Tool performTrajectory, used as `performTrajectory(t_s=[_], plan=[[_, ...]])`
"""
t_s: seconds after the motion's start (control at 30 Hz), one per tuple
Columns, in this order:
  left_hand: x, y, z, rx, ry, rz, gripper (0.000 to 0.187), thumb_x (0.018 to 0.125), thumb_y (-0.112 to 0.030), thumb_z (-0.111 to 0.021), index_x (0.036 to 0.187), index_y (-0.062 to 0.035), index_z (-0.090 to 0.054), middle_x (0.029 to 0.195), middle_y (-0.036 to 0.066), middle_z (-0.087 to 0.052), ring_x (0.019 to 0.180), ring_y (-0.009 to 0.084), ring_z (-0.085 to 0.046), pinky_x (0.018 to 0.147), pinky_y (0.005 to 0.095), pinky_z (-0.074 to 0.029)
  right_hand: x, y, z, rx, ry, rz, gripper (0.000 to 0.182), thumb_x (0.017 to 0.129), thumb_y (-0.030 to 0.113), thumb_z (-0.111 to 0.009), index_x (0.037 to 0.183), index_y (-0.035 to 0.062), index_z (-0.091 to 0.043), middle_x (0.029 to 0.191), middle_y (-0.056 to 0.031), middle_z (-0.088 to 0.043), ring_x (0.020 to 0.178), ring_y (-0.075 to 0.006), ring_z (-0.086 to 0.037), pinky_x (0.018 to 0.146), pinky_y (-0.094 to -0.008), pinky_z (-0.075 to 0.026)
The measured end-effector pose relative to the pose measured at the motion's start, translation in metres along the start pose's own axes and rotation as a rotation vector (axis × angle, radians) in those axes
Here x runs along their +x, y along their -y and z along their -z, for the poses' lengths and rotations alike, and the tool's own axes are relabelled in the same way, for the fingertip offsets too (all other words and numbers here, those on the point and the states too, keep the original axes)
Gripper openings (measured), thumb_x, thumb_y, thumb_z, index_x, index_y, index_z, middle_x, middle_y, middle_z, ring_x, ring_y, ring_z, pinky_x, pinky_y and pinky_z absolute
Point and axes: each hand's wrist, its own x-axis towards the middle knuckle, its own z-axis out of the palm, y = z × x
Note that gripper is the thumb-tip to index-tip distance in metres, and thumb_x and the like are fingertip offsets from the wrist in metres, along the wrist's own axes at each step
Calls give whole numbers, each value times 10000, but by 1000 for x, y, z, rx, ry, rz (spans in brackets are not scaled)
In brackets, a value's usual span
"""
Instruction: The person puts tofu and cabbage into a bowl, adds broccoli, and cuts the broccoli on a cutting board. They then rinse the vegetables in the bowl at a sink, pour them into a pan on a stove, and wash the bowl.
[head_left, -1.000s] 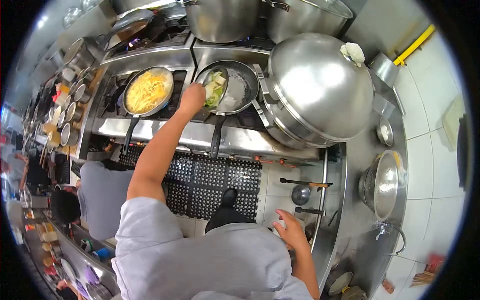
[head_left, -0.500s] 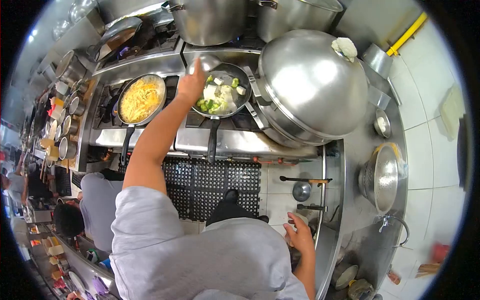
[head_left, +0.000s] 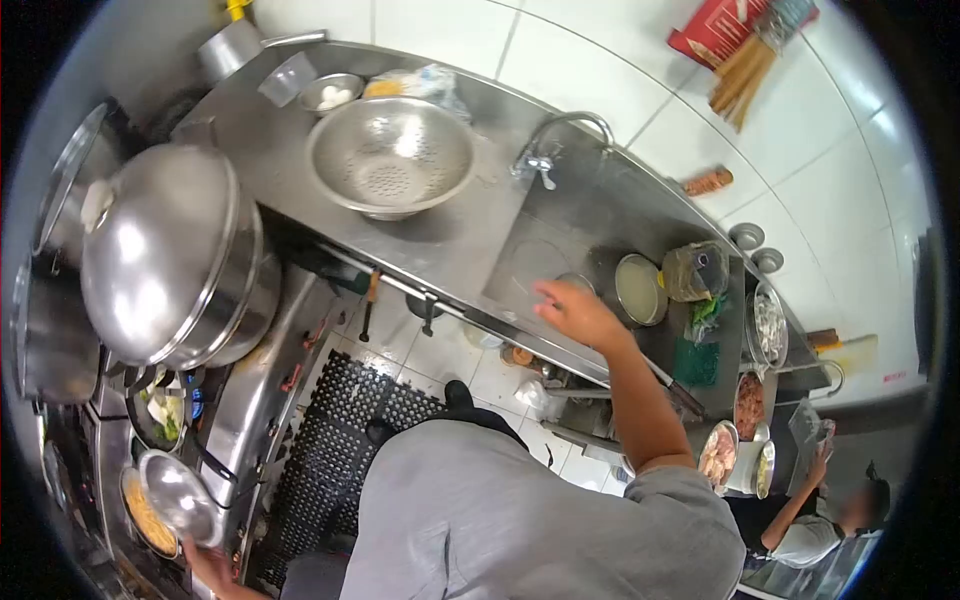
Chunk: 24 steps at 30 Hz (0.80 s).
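At the lower left, my left hand grips the edge of a shiny metal bowl, which partly covers a pan of noodles. Beside it on the stove, a second pan holds green vegetables and white pieces, partly hidden by the big steamer's handles. My right hand reaches over the sink, its fingers apart. A small round container shows just behind its fingers; contact is unclear.
A large domed steamer stands on the stove. On the steel counter are a colander and a small bowl. A faucet rises behind the sink. Food trays and another person are at the right.
The view has swung right towards the sink. My left hand, with the metal bowl, has gone from the vegetable pan to the noodle pan. My right hand has reached out over the sink.
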Motion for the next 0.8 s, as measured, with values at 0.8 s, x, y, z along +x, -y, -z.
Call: performTrajectory(t_s=[0.8], plan=[[-201,249,-786,1000,1335,-202,281,880,-277,-538,946,-8,-584,1056,150,-577,773,232,-635,662,339,-530,-119,-204,7,383,-207,-433,422,826,256,-624,1191,61,-544,1075,-179,-627,971,-298,-617,829,-360,-474]])
